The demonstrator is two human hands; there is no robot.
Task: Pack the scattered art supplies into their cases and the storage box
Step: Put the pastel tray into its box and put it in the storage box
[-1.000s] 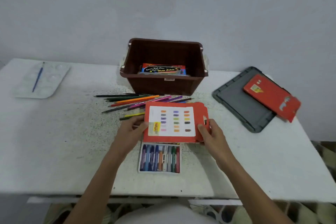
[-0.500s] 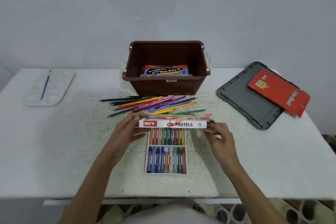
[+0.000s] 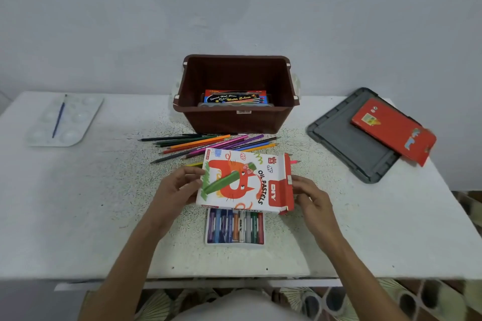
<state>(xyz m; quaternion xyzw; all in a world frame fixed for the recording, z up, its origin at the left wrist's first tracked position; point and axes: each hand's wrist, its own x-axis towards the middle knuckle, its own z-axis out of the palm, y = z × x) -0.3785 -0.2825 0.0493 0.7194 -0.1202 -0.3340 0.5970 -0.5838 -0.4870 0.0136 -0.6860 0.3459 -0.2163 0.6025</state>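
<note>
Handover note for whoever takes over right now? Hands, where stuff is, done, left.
Hands: left hand and right hand each grip a side of the oil pastels sleeve, over the far part of the pastel tray.
Done: water colour box is in the brown storage box.
Left: sleeve the tray, box it; coloured pencils lie loose before the box; red case sits on the grey lid; brush lies on the palette.
</note>
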